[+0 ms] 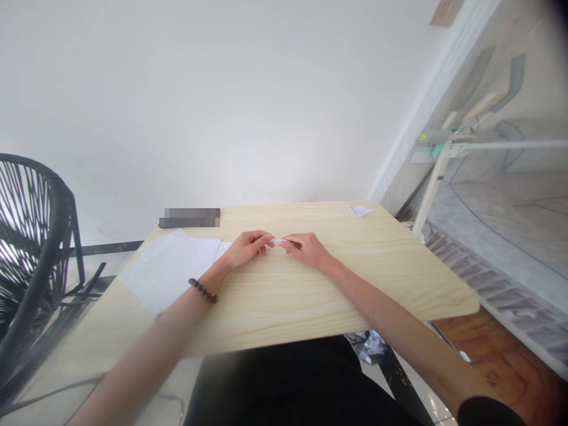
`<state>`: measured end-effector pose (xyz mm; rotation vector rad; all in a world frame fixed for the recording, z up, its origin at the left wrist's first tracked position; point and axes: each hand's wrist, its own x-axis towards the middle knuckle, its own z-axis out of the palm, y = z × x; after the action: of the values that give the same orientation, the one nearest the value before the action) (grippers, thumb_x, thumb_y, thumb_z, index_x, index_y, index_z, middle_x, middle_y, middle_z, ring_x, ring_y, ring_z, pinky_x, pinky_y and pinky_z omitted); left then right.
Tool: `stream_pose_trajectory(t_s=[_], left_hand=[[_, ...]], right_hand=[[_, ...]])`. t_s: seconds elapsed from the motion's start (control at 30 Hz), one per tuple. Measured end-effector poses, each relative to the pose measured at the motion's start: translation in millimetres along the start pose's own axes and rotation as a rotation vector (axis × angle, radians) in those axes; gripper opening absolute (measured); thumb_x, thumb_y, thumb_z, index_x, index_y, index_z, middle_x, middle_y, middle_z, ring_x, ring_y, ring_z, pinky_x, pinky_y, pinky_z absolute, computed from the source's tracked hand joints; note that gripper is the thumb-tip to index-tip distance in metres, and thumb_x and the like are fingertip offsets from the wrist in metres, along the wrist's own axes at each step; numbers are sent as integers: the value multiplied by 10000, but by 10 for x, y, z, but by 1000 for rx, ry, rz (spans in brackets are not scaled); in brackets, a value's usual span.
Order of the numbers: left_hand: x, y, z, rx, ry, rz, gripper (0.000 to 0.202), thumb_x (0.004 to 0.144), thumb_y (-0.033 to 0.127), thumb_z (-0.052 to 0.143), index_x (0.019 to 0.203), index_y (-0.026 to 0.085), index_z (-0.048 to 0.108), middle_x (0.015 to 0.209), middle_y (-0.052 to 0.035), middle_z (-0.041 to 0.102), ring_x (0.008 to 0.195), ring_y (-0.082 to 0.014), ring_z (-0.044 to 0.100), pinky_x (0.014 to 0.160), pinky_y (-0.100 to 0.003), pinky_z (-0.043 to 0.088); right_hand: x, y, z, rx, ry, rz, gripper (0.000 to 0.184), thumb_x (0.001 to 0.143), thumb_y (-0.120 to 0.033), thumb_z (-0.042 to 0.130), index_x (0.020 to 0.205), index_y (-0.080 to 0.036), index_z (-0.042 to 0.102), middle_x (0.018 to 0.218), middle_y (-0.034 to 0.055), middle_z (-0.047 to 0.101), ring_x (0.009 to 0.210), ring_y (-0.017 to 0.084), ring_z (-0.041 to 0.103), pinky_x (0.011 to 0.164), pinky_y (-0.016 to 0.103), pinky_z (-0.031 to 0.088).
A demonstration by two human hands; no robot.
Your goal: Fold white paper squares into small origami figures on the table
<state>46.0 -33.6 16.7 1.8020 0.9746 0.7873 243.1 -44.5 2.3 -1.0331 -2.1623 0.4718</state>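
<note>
A small white piece of folded paper [278, 240] is held just above the middle of the wooden table [355, 284]. My left hand [248, 247] pinches its left end between thumb and fingers. On the opposite end, my right hand [306, 248] is closed the same way. Most of the paper is hidden by the fingers, so its full shape cannot be made out. Left of my left hand lie white paper sheets [173, 266], spread loosely and overlapping.
A dark, pixelated flat object [190, 218] lies at the table's back left. A small folded white paper [360, 210] rests near the back right corner. At the left stands a black woven chair [39, 236]; a white metal frame [432, 189] rises beyond the right edge.
</note>
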Motion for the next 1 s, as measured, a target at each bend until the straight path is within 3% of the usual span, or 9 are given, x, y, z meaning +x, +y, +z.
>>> stream_pose_trajectory(t_s=[0.2,0.4,0.57,0.8,1.0], left_hand=[[-9,-61,-25,-28,-11,-10,368,703,370,555,984,132,553,673,-23,569,580,-101,519,566,-234,443],[3,-129,-15,-39,-14,18,436,668,330,600,1056,153,511,717,-17,598,591,-112,556,601,-253,468],[-16,-111,6,63,0,-24,336,702,397,554,908,138,611,714,-43,645,655,-145,595,653,-254,475],[-49,-16,22,204,41,39,353,736,428,497,882,139,636,704,-40,660,673,-164,603,632,-232,464],[-5,-82,17,193,43,48,356,724,412,507,922,137,619,739,-38,658,692,-163,593,639,-234,451]], right_hand=[[15,35,17,59,12,32,316,756,-348,505,1005,-164,570,878,49,618,604,86,517,585,210,404],[4,55,27,28,10,64,230,719,-317,550,872,-149,582,694,10,590,569,85,497,554,202,390],[0,57,13,37,11,38,177,720,-296,542,792,-142,590,676,6,572,558,76,477,527,188,370],[13,50,14,-1,22,44,194,758,-293,490,698,-136,588,601,-3,554,524,72,452,513,190,341],[21,62,27,0,44,96,202,749,-303,494,704,-136,599,604,-4,568,526,73,464,519,184,343]])
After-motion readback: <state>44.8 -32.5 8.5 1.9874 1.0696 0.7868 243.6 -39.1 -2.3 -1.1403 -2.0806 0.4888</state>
